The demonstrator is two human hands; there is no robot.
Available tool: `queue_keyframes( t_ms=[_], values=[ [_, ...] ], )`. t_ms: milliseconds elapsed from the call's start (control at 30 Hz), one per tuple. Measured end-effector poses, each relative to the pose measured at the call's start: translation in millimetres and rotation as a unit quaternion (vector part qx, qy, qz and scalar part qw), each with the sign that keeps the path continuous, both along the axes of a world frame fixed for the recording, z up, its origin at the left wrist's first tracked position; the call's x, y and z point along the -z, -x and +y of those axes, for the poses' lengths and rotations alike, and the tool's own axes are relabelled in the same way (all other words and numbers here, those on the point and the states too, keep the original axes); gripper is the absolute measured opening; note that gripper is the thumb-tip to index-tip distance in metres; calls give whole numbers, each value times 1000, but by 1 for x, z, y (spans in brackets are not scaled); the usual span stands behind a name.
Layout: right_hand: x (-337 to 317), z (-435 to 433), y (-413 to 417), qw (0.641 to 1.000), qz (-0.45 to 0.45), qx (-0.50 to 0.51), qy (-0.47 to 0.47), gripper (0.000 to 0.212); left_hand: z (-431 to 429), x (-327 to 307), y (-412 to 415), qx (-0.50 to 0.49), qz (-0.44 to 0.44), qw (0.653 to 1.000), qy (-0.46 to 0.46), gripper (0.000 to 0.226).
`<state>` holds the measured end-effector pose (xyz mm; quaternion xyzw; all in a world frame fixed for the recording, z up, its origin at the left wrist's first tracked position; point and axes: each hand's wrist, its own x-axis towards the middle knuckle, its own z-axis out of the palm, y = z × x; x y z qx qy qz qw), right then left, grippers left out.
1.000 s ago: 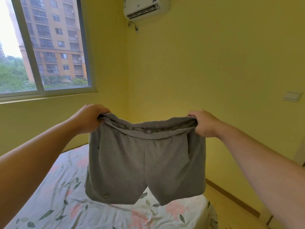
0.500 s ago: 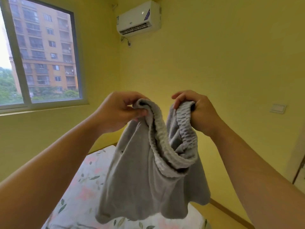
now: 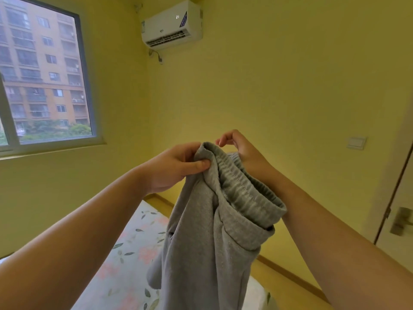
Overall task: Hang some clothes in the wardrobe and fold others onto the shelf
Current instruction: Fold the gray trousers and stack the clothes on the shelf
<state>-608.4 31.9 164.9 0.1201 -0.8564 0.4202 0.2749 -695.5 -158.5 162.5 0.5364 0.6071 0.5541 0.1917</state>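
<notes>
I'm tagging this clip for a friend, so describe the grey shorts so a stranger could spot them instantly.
Start at the yellow wall under the air conditioner, then drop to the flowered bed. Above it the left hand pinches the grey shorts by their ribbed waistband. They are the only garment in view, hanging limp in mid-air.

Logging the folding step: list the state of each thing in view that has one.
grey shorts: doubled over at the waistband, hanging above the bed.
left hand: pinches the waistband.
right hand: fingers loosely curled, fingertips off the cloth.
window: looks shut.
air conditioner: display lit.
door: cannot tell whether it is open or shut.
</notes>
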Motion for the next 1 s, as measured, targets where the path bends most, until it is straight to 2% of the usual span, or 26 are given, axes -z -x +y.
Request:
queue_keyframes(
  t_ms=[133, 200, 267, 400, 467, 533, 667, 767, 833, 933, 1000],
  values=[
    [10, 6, -13, 998, -48, 39, -19, 22, 6, 2, 4, -29, 25, 998, 43, 29],
    [11, 9, -21, 993, -97, 56, -41, 24, 9, 2, 2, -46, 59, 995, 66, 24],
    [12, 12, -28, 990, -109, 82, -30, 23, 12, 2, 2, -76, 108, 988, 75, 17],
    [16, 23, -41, 981, 26, 180, 66, 15, 18, 0, 4, -145, 187, 969, 72, 21],
    [21, 24, -47, 978, 72, 186, 62, 19, 18, -1, 6, -154, 193, 967, 67, 22],
    [29, 20, -51, 982, 73, 170, 36, 22, 19, -3, 8, -157, 188, 967, 64, 20],
    [44, 25, -51, 981, -48, 177, -68, 38, 24, -6, 10, -160, 145, 976, 35, 17],
    [51, 34, -52, 954, -156, 199, -159, 58, 27, -5, 11, -136, 94, 986, 11, 22],
    [56, 37, -53, 919, -220, 230, -235, 53, 27, -3, 11, -125, 86, 988, 16, 21],
    [58, 44, -58, 874, -251, 296, -292, 46, 24, 1, 15, -129, 58, 990, 3, 18],
    [55, 51, -63, 893, -284, 256, -237, 44, 21, 6, 23, -141, 34, 989, -5, 17]
  ],
)
